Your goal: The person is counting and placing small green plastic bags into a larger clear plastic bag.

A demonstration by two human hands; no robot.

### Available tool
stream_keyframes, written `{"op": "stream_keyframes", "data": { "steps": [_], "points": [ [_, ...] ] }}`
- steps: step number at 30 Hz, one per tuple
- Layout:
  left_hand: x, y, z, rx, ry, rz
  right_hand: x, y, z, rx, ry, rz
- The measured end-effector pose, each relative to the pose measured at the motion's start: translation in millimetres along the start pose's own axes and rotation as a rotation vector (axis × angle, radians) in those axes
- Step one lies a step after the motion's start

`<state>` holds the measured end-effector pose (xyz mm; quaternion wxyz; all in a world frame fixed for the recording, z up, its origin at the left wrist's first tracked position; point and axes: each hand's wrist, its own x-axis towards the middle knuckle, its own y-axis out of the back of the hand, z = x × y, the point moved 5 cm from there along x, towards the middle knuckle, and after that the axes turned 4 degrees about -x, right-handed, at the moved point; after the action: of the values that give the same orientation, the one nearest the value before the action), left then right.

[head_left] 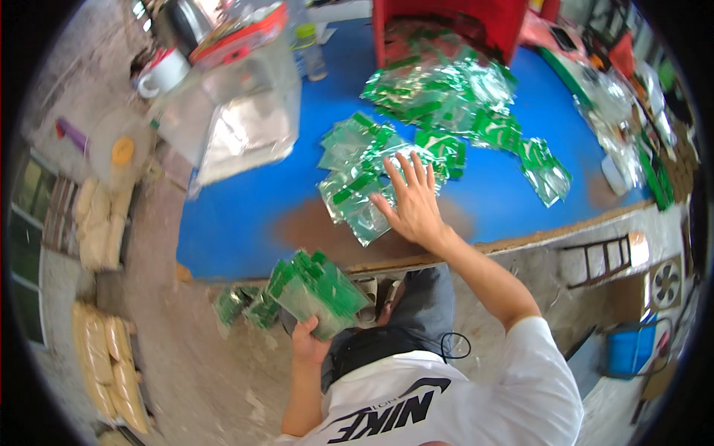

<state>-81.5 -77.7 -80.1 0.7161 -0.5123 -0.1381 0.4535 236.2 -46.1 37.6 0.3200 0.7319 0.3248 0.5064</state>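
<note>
My left hand grips a stack of green and clear plastic packets, held off the front edge of the table above my lap. The thumb lies on top of the stack, and the other fingers are hidden beneath it. Over the table, my right hand is spread with fingers apart, on or just above a loose pile of similar green and clear packets. Nothing shows in its grasp. Farther back, a larger heap of these packets spills out of a red bin lying open toward me.
The blue table has a worn front edge. Clear plastic sleeves, a bottle and a white mug stand at the left. Plastic bags and a phone lie at the right. More packets are below the table edge.
</note>
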Motion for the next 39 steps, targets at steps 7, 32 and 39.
{"op": "stream_keyframes", "data": {
  "steps": [7,32,39],
  "points": [
    [0,8,-7,-0.019,-0.010,-0.003,-89,-2,-83,0.287,0.436,-0.418],
    [18,14,-34,0.005,0.151,-0.068,-63,6,-36,0.547,0.175,-0.493],
    [9,26,-23,-0.131,0.059,-0.155,-19,-29,30,-0.074,0.189,-0.217]
  ]
}}
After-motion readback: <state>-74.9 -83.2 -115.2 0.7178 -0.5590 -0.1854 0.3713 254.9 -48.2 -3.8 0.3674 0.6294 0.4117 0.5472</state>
